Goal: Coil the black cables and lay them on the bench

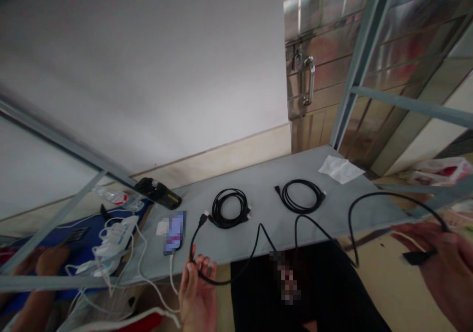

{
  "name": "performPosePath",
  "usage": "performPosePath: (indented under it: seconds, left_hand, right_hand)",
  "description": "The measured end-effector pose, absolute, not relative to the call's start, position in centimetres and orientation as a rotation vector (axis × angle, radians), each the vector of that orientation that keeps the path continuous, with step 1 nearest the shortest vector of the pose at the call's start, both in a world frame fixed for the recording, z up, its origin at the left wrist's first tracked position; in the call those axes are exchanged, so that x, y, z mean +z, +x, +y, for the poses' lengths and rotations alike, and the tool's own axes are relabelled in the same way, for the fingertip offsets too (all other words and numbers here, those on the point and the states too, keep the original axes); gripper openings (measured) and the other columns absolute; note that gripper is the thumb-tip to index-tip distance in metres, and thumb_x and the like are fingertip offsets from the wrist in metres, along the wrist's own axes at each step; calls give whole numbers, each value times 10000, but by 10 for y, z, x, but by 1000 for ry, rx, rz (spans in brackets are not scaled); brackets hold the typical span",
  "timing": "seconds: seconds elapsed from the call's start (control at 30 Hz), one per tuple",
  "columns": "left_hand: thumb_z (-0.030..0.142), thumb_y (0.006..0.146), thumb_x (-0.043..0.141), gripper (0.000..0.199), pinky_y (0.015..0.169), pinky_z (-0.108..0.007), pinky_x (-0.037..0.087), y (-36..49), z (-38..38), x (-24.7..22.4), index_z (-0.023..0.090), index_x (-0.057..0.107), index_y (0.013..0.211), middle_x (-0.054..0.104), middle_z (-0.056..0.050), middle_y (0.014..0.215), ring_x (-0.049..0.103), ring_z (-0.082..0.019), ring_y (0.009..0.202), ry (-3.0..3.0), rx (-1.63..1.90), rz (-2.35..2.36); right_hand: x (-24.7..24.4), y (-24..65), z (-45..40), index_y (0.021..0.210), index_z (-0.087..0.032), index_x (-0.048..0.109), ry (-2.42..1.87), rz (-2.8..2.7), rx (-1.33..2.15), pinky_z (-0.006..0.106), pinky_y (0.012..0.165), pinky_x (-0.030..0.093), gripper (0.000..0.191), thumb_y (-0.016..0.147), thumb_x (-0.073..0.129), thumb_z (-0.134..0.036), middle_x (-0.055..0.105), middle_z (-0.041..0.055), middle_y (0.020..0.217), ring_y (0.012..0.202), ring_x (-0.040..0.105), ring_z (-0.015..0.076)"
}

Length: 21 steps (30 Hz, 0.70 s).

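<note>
A long black cable (254, 246) runs in loose bends between my two hands, over the table's front edge and the dark cloth on my lap. My left hand (199, 285), palm up with fingers curled, pinches it just behind one plug (203, 218), which points up and away. At the far right my right hand (439, 253) is closed on the cable's other end, and a black connector (419, 258) sticks out to its left. Two coiled black cables lie on the table beyond: one at the centre (229, 209), another (302, 196) to its right.
On the grey table (266, 174) are a phone (174, 233) with a white cable, a black cylindrical object (158, 193) and white paper (340, 168). Metal posts (364, 61) rise at both sides. Another person's hands (53, 260) are at far left, beside white power strips (118, 238).
</note>
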<state>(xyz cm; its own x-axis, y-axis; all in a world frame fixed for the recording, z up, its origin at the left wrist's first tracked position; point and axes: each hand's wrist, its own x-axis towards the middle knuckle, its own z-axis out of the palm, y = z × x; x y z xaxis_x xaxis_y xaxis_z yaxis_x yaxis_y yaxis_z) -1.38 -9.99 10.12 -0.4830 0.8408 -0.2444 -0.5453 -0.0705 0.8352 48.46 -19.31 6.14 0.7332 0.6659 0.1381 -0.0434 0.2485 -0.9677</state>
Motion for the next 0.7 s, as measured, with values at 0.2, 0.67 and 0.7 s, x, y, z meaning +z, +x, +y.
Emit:
performPosePath:
  seconds: [0.2,0.67,0.7]
  left_hand:
    - [260,991,853,375,925,-256,671,28,-117,71,298,819,1363,786,-18,1055,783,-143,958,273,1626,942]
    - [475,915,928,446,1135,-508,615,95,-145,79,277,874,1311,828,-161,1389,782,-386,1308,291,1200,881]
    - [508,923,917,466,1072,-486,638,98,-146,84,253,872,1310,840,-172,1343,817,-365,1204,310,1186,903]
  right_hand:
    - [57,395,-180,1150,-274,813,-1100,-675,850,566,1015,711,325,1078,705,-572,846,151,1198,1145,836,358]
    - [90,281,-180,1340,-268,768,-1101,-1662,1081,302,1054,654,330,1191,493,-372,804,117,1370,1217,802,233]
    - [88,277,-178,1365,-272,751,-1101,-1765,1027,288,1023,659,307,1177,509,-305,813,106,1341,1179,811,226]
